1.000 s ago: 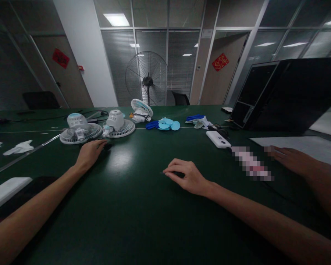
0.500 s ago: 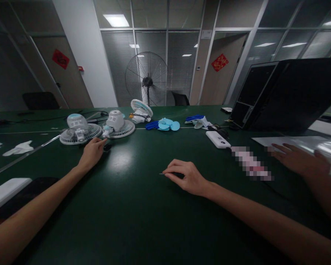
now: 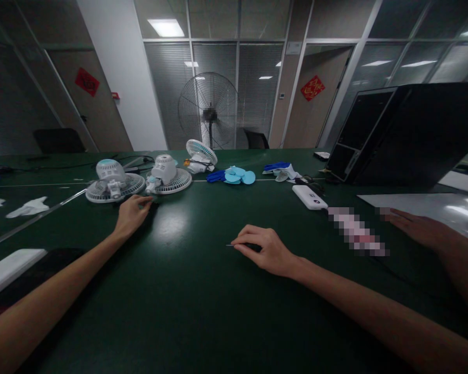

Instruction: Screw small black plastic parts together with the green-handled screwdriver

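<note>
My right hand (image 3: 267,250) rests over the dark green table with its fingers closed on a small screwdriver (image 3: 253,246). The thin metal shaft points left past the fingertips, and part of the dark handle shows inside the hand. Farther off to the left, my left hand (image 3: 133,214) has thumb and fingers curled together at a small dark object (image 3: 153,205), too dim to make out. Just beyond it lie two small white fans, face down: one fan (image 3: 115,184) on the left and another fan (image 3: 169,179) nearer the middle.
A third white fan (image 3: 201,155) leans behind, beside blue gloves (image 3: 216,176) and light-blue round pieces (image 3: 239,175). A white power bank (image 3: 309,197) lies to the right. Another person's hand (image 3: 425,228) rests by a shiny sheet (image 3: 409,201), near a black computer case (image 3: 405,135).
My left hand's fingers have shifted slightly right, over the dark object. My right hand keeps its hold on the screwdriver. The other person's hand has moved a little to the right and down.
</note>
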A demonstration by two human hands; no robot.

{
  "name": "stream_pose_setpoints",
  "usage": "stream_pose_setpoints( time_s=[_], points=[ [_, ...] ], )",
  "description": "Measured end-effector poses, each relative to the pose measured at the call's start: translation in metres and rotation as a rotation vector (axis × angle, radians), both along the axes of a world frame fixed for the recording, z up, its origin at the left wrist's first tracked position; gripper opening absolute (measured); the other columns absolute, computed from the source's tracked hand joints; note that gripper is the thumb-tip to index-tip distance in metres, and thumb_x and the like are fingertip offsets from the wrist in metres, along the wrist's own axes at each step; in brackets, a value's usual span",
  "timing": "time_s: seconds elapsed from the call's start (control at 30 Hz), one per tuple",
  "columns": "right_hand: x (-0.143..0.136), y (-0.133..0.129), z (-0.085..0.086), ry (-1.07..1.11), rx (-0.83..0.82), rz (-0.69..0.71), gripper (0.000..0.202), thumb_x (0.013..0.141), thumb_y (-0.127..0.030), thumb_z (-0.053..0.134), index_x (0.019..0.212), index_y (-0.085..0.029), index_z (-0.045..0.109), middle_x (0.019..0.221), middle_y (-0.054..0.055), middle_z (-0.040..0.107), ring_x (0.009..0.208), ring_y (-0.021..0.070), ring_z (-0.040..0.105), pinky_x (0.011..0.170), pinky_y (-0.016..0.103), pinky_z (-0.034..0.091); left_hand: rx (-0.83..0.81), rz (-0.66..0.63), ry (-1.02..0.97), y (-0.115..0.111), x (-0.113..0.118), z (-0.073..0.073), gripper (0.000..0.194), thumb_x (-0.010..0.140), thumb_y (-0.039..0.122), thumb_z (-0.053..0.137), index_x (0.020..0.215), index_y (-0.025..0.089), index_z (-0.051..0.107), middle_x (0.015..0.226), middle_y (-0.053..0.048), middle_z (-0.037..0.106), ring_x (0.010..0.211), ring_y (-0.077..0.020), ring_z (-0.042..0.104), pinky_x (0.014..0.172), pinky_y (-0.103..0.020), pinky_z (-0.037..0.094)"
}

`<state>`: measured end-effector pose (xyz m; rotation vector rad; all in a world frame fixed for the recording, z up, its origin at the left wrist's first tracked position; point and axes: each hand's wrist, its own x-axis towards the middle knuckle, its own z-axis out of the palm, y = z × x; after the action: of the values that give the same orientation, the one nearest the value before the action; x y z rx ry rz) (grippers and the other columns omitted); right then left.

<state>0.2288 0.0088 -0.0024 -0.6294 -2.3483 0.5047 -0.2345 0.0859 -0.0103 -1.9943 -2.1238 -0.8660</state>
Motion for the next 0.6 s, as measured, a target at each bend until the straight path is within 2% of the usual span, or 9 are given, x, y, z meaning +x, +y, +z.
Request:
stream_pose_setpoints(
  time_s=[0.17,0.4,0.6],
  points=[
    [-0.0003,0.0005,-0.0007,0.007,0.006,0.01,0.021,0.103,-0.025,0.066,0.121,-0.022,0.076,0.111,0.006,0.073,0.092,0.0173,0.072,0.08,0.03,0.06,-0.026,-0.012,-0.008,0.0024,-0.0045,-0.0026,0.053,0.09,0.044,0.051,0.123,0.013,0.078,0.123,-0.014,0.073,0.089,-0.0278,0.072,0.082,-0.034,0.055],
    [-0.0006,0.0,-0.0014,0.01,0.017,0.006,0.02,0.104,-0.025,0.066,0.12,-0.022,0.077,0.11,0.006,0.073,0.09,0.017,0.071,0.079,0.03,0.061,-0.051,0.012,-0.042,0.0011,-0.0008,0.0008,0.054,0.088,0.045,0.05,0.122,0.013,0.079,0.122,-0.013,0.074,0.087,-0.026,0.072,0.08,-0.032,0.055],
    [-0.0003,-0.0005,0.0007,0.006,0.0,0.018,0.02,0.104,-0.023,0.066,0.12,-0.021,0.076,0.112,0.006,0.072,0.092,0.0171,0.071,0.08,0.031,0.061,-0.059,-0.027,-0.019,-0.0011,0.0038,0.0023,0.052,0.088,0.044,0.053,0.123,0.013,0.078,0.122,-0.015,0.072,0.1,-0.0295,0.071,0.089,-0.035,0.055]
  ],
)
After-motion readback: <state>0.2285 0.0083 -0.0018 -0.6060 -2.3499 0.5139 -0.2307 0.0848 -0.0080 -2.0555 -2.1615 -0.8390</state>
